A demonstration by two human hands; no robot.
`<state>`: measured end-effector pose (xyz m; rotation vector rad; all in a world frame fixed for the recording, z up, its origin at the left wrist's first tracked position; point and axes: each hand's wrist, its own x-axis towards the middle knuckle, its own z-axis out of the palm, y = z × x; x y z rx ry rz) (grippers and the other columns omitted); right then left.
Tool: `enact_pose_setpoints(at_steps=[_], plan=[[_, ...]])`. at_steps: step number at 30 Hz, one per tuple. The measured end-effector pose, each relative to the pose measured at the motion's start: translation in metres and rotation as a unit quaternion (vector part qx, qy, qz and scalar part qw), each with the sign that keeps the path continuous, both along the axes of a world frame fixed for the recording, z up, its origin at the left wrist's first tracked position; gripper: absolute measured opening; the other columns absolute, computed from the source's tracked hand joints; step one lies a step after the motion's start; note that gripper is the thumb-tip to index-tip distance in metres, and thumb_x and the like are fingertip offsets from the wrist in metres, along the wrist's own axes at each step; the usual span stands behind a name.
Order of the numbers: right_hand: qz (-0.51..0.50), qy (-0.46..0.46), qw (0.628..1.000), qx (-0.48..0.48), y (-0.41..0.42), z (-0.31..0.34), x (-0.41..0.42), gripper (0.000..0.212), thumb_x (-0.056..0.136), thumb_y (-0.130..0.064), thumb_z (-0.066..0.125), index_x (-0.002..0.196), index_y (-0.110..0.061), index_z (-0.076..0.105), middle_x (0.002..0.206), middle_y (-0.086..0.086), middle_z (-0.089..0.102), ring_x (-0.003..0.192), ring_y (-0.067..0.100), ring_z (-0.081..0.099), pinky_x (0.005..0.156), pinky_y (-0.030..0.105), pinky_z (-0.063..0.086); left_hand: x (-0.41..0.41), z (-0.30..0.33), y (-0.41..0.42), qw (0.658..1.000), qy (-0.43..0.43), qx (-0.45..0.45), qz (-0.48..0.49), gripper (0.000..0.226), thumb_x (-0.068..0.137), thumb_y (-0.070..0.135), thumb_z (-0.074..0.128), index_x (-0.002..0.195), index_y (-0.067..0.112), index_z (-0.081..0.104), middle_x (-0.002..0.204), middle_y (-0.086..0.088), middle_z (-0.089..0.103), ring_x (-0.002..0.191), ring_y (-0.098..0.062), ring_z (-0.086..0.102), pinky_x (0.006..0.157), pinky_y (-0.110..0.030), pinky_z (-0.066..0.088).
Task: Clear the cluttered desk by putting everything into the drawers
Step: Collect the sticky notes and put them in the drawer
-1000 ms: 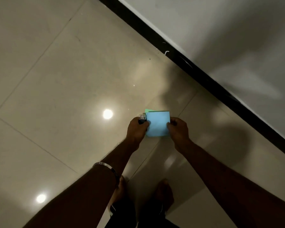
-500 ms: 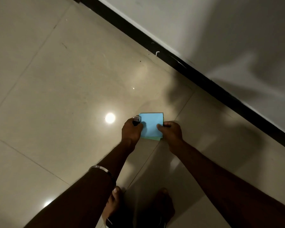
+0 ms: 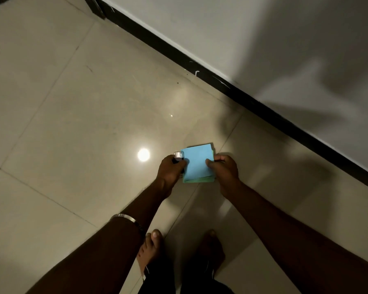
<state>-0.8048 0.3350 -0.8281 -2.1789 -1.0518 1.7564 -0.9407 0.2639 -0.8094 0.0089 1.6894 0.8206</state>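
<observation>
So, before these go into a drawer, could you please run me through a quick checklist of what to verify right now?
1. Paper stack held by both hands: ok, the left hand at its left edge, the right hand pinching its right edge.
2. Sheets squared up: not ok, a green sheet juts out below the blue one.
3. Small clear-capped item secure in the left hand: ok, only its top shows above the fingers.
4. Drawer in view and open: cannot tell, only the tiled floor and the wall are visible.
5. Path underfoot clear: ok, nothing lies on the tiles around the bare feet.
</observation>
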Motion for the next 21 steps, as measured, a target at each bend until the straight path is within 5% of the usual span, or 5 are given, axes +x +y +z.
enact_pose_setpoints(at_steps=[4,7,13,21], plan=[[-0.016,0.033,0.999,-0.005,-0.008,0.052,0.001,0.021,0.079,-0.012,0.074,0.097,-0.013,0.063,0.092,0.001,0.066,0.081,0.017,0.061,0.068,0.030,0.050,-0.002,0.044,-0.002,1.000,0.014,0.016,-0.005,0.009,0.089,0.010,0.059,0.092,0.019,0.061,0.086,0.000,0.063,0.082,-0.019,0.059,0.080,-0.036,0.051],[-0.003,0.051,0.999,-0.001,-0.011,0.098,0.002,0.011,0.083,-0.009,0.070,0.092,-0.013,0.065,0.085,-0.002,0.065,0.077,0.014,0.060,0.063,0.025,0.048,-0.005,0.077,-0.005,1.000,0.021,0.007,-0.011,0.013,0.085,0.012,0.065,0.097,0.016,0.060,0.091,-0.006,0.064,0.082,-0.022,0.060,0.084,-0.043,0.053],[0.016,0.048,0.999,-0.018,-0.015,0.192,0.000,0.018,0.085,-0.006,0.061,0.100,-0.013,0.069,0.101,0.010,0.070,0.092,0.029,0.066,0.080,0.042,0.056,-0.008,0.159,-0.004,0.996,0.079,-0.002,-0.036,0.025,0.075,0.012,0.071,0.096,0.017,0.059,0.095,-0.006,0.064,0.078,-0.020,0.057,0.071,-0.035,0.049],[-0.023,0.062,0.998,0.004,-0.018,0.292,0.012,0.028,0.086,-0.003,0.063,0.114,-0.005,0.065,0.106,0.011,0.070,0.095,0.028,0.069,0.078,0.040,0.057,-0.009,0.252,0.006,0.992,0.085,0.039,-0.085,0.022,0.069,0.013,0.073,0.083,0.025,0.062,0.092,-0.004,0.067,0.083,-0.024,0.061,0.085,-0.048,0.054]])
